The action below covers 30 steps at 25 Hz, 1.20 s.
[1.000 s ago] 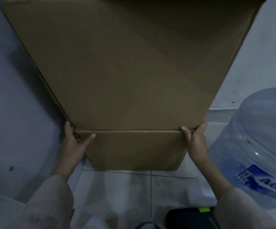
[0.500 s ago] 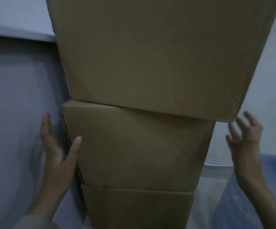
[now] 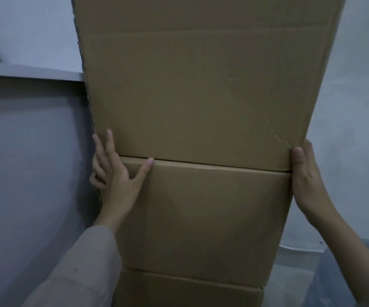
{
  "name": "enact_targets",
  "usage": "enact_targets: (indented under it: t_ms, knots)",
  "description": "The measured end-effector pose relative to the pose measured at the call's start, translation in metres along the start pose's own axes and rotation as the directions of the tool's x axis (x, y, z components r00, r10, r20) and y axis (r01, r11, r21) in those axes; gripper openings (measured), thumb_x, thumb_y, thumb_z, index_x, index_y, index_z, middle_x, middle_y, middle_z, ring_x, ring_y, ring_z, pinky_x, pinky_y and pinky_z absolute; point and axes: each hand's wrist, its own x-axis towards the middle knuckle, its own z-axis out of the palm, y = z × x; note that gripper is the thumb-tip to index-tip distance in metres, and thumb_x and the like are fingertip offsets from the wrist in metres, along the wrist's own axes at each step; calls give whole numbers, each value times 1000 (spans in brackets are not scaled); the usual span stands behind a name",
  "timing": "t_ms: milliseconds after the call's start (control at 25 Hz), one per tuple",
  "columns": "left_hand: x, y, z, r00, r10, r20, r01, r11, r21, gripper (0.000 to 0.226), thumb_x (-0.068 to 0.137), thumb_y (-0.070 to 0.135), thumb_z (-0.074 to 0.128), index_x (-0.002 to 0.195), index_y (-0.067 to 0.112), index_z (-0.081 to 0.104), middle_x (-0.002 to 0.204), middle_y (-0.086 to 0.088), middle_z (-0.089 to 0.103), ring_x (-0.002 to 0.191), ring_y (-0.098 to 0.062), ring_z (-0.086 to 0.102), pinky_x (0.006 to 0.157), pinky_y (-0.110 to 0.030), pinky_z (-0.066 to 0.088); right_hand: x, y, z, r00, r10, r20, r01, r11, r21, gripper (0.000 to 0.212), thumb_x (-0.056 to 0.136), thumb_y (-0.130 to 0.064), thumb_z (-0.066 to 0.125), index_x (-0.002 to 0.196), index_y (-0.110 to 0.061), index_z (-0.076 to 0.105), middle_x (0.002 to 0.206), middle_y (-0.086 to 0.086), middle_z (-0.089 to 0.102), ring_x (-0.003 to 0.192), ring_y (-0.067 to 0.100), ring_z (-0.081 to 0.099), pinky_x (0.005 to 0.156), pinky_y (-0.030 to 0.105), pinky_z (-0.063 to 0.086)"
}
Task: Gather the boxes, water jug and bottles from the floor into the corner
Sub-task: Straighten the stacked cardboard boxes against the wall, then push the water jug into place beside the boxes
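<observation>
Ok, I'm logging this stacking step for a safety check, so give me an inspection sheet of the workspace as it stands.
Surface: floor hidden behind the stack.
Job's things: three cardboard boxes stacked; top box on middle box, bottom box partly visible; water jug at lower right, blurred.
Clutter: nothing seen.
Grips: left hand lies flat over the left end of the seam between top and middle boxes, fingers straight; right hand wraps the right edge at the same seam, thumb on the front.
Cables: nothing seen.
Surroundings: pale wall behind, grey panel at left.
</observation>
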Motion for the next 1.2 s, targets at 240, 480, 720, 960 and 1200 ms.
enact_targets:
  t_ms: [240,480,720,960,1200]
  knots:
    - [37,-3,-15,948,-317,10,315,936,-157,107,68,59,67,148,26,4,158,-7,13,145,-31,12,116,-51,13,-2,2,3,999,-19,-48,19,1000,1,43,101,-26,23,140,-12,35,126,-8,46,102,-12,43,77,-10,31]
    - [28,-21,-17,975,-221,-10,205,920,-334,85,53,69,65,122,26,38,131,-11,49,117,-26,51,104,-42,40,-15,4,10,987,47,-151,-29,993,117,41,102,-26,17,130,-13,44,117,-10,52,100,-6,49,80,-8,32]
    - [25,-32,-6,985,-116,-128,78,959,-273,78,72,65,52,128,14,30,137,-16,41,128,-30,40,110,-53,27,-16,4,23,973,78,-215,-40,983,177,41,102,-21,17,130,-8,44,114,-13,51,90,-17,50,78,-9,31]
    - [-44,-5,35,970,-225,-96,213,970,-117,101,74,62,40,148,10,-6,156,-23,-11,145,-37,-9,116,-47,-2,-22,9,20,971,120,-204,-101,990,102,42,101,-31,23,133,-13,45,126,-3,56,118,11,52,86,-3,35]
    - [-177,51,122,943,176,282,-147,982,-119,83,81,74,18,147,31,-9,157,-6,-19,144,-24,-18,114,-41,-8,-100,19,-23,995,-41,-88,5,925,-379,46,97,-21,33,139,-40,23,155,-9,23,145,2,-5,120,31,7]
